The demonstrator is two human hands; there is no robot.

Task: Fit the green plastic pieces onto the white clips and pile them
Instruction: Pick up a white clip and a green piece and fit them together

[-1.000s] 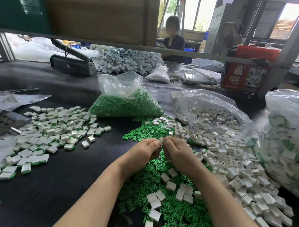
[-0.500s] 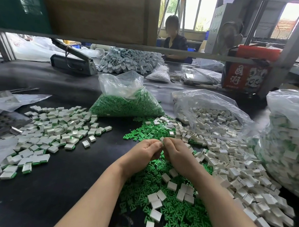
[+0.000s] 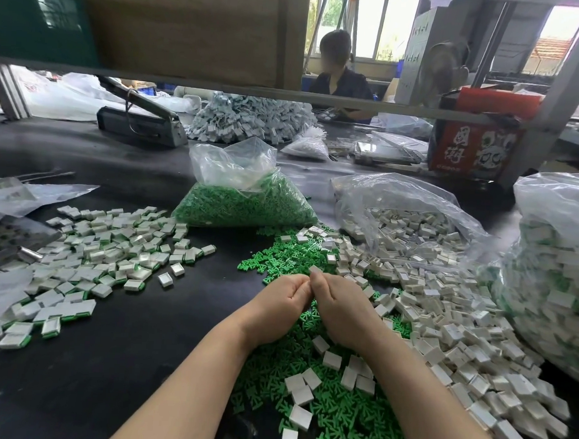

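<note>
Pinching a white clip point(image 3: 314, 270) btwn left hand point(image 3: 283, 297) & right hand point(image 3: 339, 302), fingertips pressed together, over loose green pieces point(image 3: 312, 346) near centre.

A workshop interior. A wide black table point(image 3: 93, 360) stretches away from the hands. Beyond them, a grey metal shelf rail point(image 3: 353, 101) crosses the view, with a brown board point(image 3: 190, 29) above it, up and left of the hands. Far ahead, daylight enters through barred windows point(image 3: 376, 27), where a seated person point(image 3: 340, 79) works. A grey upright post point(image 3: 552, 94) stands far right.
</note>
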